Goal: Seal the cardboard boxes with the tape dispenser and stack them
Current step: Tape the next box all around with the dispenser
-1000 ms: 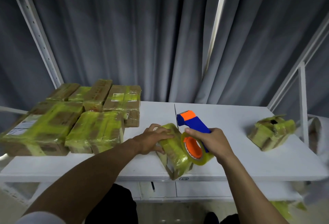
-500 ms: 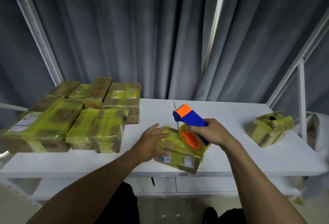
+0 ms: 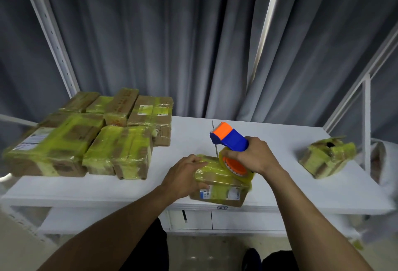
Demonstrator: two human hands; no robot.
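Bracing the box (image 3: 219, 184) with your left hand (image 3: 185, 173) and gripping the tape dispenser (image 3: 231, 139) in your right hand (image 3: 257, 156), you work at the front edge of the white bench (image 3: 290, 193), directly ahead of you. The box lies flat between your two hands. Its long axis runs roughly across you, left to right, with the labelled side facing you. Your left hand sits at the box's left end, fingers curled over the top and thumb on the near side, pinning it down. Your right hand is wrapped round the blue handle, with the tape roll (image 3: 235, 166) touching the top of the box toward its right end and the orange-capped head pointing up and away from you.

The box already wears yellow-green tape on its top. Judging from that, this is a late pass of sealing rather than the first. The move ahead turns on that axis: the dispenser is at the right end, so a pull would most likely travel along the top toward your bracing hand.

The pile of sealed boxes (image 3: 86, 141) waits well apart on the left of the bench, nearer your left hand, which looks the likelier one to carry this box over. A crumpled box (image 3: 327, 158) sits well apart on the right, its top apparently not yet closed.
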